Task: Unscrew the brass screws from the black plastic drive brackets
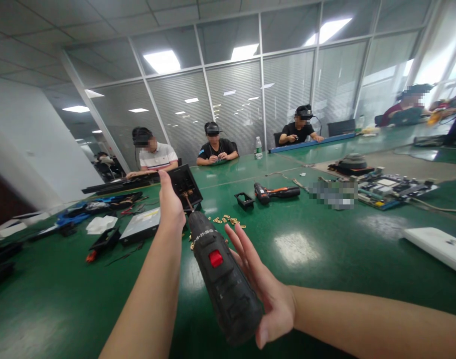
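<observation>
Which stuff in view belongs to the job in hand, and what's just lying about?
Likely part of the job:
drill, in the right hand
black housing, in the left hand
loose brass-coloured pieces, probably

Apparently just lying about:
orange-and-black driver
circuit board
silver-topped box
water bottle

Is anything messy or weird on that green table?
Yes, a bit messy: small brass-colored pieces lie scattered on the green table, beyond the raised drill, pointing different ways instead of neatly lined up.
</observation>
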`<state>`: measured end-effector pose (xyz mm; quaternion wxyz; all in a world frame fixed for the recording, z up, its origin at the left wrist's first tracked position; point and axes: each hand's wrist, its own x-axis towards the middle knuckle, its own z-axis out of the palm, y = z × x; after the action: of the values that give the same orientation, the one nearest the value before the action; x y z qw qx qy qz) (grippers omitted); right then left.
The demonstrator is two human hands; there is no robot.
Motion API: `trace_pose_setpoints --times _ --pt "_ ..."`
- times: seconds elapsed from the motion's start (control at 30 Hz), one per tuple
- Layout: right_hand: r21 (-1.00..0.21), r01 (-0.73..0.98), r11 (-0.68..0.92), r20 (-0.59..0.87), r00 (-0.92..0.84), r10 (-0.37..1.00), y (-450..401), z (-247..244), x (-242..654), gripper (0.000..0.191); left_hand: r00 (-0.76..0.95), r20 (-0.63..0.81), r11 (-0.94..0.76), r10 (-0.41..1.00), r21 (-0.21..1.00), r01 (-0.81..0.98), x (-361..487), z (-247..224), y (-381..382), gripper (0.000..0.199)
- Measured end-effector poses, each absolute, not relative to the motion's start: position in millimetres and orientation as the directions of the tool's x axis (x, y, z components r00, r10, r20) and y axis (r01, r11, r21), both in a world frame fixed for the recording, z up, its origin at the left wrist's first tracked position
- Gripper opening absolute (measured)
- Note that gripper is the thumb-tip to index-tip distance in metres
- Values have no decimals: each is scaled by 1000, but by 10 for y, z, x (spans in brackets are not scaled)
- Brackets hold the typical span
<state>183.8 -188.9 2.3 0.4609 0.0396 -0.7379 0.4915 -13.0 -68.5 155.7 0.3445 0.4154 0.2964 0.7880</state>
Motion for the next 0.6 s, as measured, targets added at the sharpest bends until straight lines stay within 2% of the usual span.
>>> trace_pose_setpoints --times 0.23,0.47,0.6 --pt "-621 -601 503 783 -513 353 -1886 54 1779 174 -439 450 -592 778 758 -272 -102 1575 -718 51" --pt "-572 -558 602 816 -464 345 -1842 -61 1685 181 -431 431 -567 793 781 -262 -90 1590 -752 53" --pt "-567 -537 625 817 -464 342 -1868 -38 1662 167 -447 430 -583 784 758 -293 -85 1596 -750 48"
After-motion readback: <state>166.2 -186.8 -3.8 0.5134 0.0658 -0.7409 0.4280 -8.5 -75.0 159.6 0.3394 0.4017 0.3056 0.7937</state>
